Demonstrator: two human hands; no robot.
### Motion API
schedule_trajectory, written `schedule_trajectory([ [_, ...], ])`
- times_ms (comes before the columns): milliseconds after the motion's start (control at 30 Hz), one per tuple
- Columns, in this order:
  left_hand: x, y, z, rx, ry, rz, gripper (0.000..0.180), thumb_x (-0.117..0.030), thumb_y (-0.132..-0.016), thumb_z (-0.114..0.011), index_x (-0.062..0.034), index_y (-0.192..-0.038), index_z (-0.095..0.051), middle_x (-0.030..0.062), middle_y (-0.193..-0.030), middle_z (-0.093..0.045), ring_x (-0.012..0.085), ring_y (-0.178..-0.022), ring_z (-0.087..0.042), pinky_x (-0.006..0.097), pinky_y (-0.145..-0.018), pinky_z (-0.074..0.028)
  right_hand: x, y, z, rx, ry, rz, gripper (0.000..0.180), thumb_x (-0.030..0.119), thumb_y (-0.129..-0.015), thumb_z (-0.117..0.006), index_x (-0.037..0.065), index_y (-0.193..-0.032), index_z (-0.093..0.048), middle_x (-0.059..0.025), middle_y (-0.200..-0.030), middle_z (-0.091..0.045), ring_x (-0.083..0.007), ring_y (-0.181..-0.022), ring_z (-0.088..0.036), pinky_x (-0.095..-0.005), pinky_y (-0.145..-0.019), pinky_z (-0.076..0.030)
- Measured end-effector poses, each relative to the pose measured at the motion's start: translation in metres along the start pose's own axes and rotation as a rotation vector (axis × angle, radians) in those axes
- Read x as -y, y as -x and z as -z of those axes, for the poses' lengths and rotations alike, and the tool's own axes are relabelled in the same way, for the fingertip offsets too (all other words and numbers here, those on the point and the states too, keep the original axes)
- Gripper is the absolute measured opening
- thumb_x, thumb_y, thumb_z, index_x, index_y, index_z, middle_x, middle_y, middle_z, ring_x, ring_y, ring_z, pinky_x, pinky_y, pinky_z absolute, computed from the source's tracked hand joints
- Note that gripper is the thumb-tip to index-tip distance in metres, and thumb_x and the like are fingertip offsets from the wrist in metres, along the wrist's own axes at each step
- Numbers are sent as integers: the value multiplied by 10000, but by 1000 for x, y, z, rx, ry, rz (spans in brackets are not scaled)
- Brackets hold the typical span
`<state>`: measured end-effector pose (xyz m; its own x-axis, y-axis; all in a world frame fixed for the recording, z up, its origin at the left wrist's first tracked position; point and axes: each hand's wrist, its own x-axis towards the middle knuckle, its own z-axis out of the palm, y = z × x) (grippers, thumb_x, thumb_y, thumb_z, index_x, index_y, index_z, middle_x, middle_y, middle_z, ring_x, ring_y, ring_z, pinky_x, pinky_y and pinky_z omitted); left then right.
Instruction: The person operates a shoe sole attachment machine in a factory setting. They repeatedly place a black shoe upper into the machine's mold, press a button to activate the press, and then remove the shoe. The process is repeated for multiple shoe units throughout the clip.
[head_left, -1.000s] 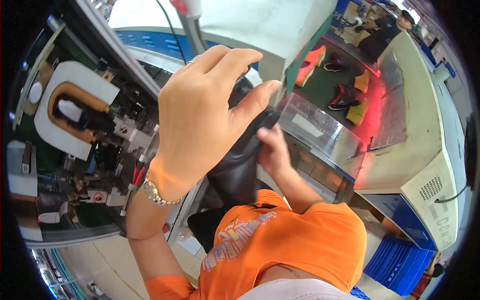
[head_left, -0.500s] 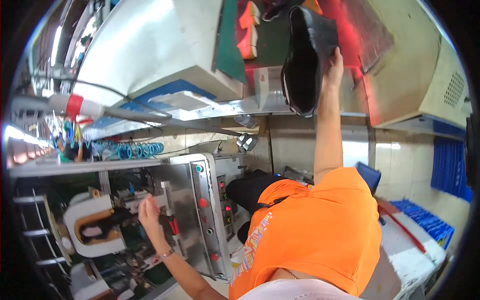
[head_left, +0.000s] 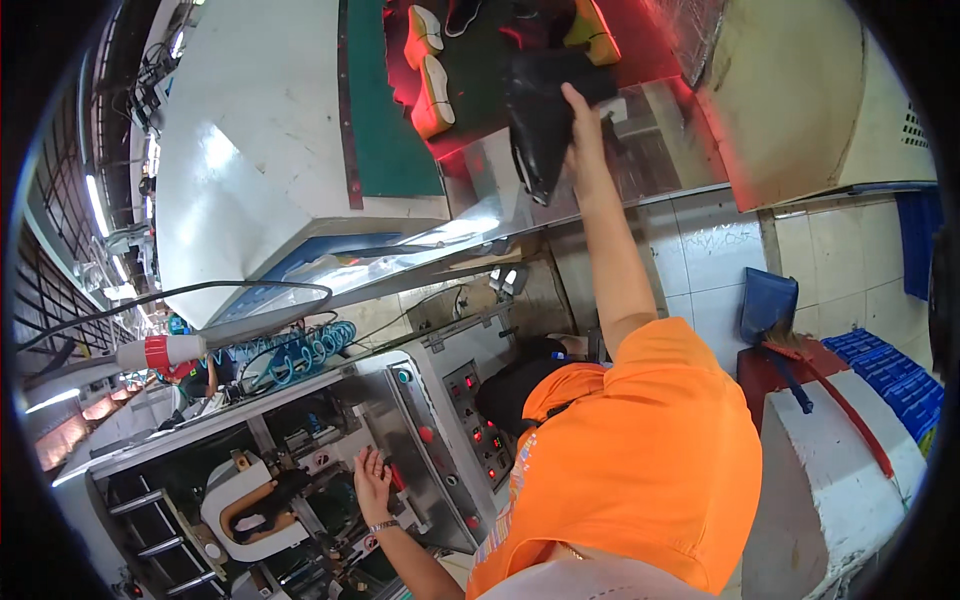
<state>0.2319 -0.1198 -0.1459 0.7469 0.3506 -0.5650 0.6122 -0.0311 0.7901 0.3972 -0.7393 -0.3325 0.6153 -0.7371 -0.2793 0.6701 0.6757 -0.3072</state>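
My right hand [head_left: 584, 138] reaches far forward with its fingers closed on a black shoe [head_left: 543, 120]. The shoe hangs toe down at the front edge of a red-lit green conveyor belt [head_left: 505, 95]. My left hand [head_left: 373, 488] is open and empty, palm partly up, beside the machine [head_left: 440, 440] at my left. Near that hand, inside the machine, lies a white U-shaped clamp part [head_left: 225, 500] with a brown lining and something dark within it.
Yellow and white shoe-shaped pieces [head_left: 433, 95] stand on the belt, with another yellow piece [head_left: 595, 35] behind the shoe. A large white housing [head_left: 260, 120] borders it on the left and a beige one [head_left: 780, 100] on the right. At my right are a white block [head_left: 850, 440] and blue crates [head_left: 885, 375].
My view has turned. My right hand has tipped the shoe, so its side shows instead of its dark underside or opening. My left hand's fingers have spread more.
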Motion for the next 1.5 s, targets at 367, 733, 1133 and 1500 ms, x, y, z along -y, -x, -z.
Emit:
schedule_trajectory([
  [367, 0, 20, -13, -50, -18, -116, 347, -347, -878, -458, -83, -1103, -472, 22, -912, -577, 96, -740, -534, 263, -643, -447, -152, -128, -57, -170, 1066, 207, 905, 216, -553, -782, -66, -1228, -249, -219, -1189, -395, -296, -1104, -420, -321, -927, -337],
  [733, 109, 59, 5, -177, -9, -48, 286, -227, -851, -531, -107, -1108, -493, 8, -918, -571, 72, -748, -525, 233, -669, -433, -124, -77, 44, -45, 1266, 326, 324, 64, -685, -584, 32, -1007, -570, -102, -927, -575, -184, -816, -546, -283, -704, -448],
  [1133, 138, 43, 2, -255, 453, -225, 239, -158, -833, -525, -100, -1064, -537, 1, -916, -586, 69, -798, -540, 215, -702, -441, -83, -235, -6, 252, 834, -397, 319, 395, -712, -583, 145, -902, -528, -56, -805, -555, -236, -700, -512, -450, -639, -414],
  [1500, 91, 69, -100, 363, 312, -348, 312, -229, -863, -466, -86, -1140, -480, 59, -1005, -562, 118, -887, -528, 252, -771, -441, 52, 134, -168, 957, 1207, 177, 261, 146, -824, -479, -53, -965, -573, -93, -1020, -550, -195, -937, -510, -288, -850, -375],
])
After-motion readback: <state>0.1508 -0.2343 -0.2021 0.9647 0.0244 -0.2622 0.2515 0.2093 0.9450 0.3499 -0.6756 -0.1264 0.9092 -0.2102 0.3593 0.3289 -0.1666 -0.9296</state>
